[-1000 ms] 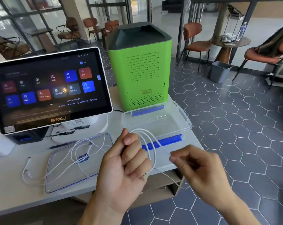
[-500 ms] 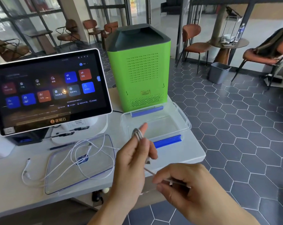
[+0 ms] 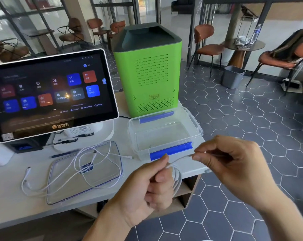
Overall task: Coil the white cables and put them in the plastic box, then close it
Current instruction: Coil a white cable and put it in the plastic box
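My left hand (image 3: 147,186) grips a coiled white cable (image 3: 177,178) in front of the table edge, its loops hanging beside my fingers. My right hand (image 3: 234,164) pinches the free end of that cable, stretched taut between both hands. The clear plastic box (image 3: 164,134) with blue clips stands open and empty just beyond my hands. Its transparent lid (image 3: 85,173) lies flat to the left, with a second loose white cable (image 3: 74,169) sprawled over it and onto the table.
A touchscreen terminal (image 3: 51,94) stands at the left on the white table (image 3: 8,202). A green box-shaped machine (image 3: 150,73) sits behind the plastic box. A pen (image 3: 65,153) lies by the terminal's base. Chairs, a small round table and a grey bin stand on the tiled floor.
My left hand has dropped lower with the coil now hanging beside it. My right hand has risen and moved right, pulling the cable's end taut.
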